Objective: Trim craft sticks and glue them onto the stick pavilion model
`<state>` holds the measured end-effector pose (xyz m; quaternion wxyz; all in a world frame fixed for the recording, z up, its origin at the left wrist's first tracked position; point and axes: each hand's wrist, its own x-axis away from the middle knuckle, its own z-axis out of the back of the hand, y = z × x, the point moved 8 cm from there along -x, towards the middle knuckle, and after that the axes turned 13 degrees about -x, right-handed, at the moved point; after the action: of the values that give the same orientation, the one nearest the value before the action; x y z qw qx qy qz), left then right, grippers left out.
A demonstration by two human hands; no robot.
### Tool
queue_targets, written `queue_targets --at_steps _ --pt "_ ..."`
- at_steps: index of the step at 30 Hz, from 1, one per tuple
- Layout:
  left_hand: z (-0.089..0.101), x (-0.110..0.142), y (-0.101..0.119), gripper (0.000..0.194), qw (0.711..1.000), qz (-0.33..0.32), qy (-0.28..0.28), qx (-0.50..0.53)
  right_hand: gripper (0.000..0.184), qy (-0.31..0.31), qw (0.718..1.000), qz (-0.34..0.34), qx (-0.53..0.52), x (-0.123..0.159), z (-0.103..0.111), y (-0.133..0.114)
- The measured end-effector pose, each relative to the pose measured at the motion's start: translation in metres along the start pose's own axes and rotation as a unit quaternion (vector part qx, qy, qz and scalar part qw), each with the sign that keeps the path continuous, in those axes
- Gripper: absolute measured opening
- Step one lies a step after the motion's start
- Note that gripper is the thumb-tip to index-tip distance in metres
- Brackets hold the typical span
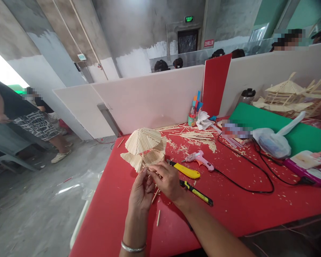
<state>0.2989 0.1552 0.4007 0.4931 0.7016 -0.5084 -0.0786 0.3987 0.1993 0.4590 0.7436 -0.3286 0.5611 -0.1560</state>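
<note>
A small pavilion model built of thin wooden sticks, with two tiers of roof, stands on the red tabletop. Just in front of its lower roof, my left hand and my right hand meet with fingertips pinched close together. Whatever lies between the fingertips is too small to make out. Loose short sticks lie below the hands, one stick apart on the table. Right of my right hand are a yellow utility knife, a black and yellow cutter and a pink glue gun.
Behind lie piles of wooden sticks and scraps. The glue gun's black cord loops across the right side. Further right are a plastic bag, a green board and a larger stick model. White partitions edge the table.
</note>
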Motion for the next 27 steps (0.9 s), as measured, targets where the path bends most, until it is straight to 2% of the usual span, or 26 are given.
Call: queue_targets --at_steps 5,12,19,27 --pt "-0.001 -0.001 0.003 0.035 1.0 -0.023 0.012 0.003 0.018 0.009 1.0 0.005 0.0 0.0 0.0 -0.001" --pt "0.008 -0.001 0.008 0.04 0.994 -0.086 0.056 -0.045 0.016 0.009 1.0 0.003 0.013 0.002 -0.002 -0.001" --pt "0.004 0.0 0.009 0.047 0.994 -0.086 0.07 -0.025 0.014 0.04 0.998 0.042 0.012 0.001 0.001 -0.007" --pt "-0.003 0.003 0.01 0.047 0.992 -0.102 0.072 0.011 0.014 0.048 0.998 0.031 -0.011 0.0 0.0 -0.005"
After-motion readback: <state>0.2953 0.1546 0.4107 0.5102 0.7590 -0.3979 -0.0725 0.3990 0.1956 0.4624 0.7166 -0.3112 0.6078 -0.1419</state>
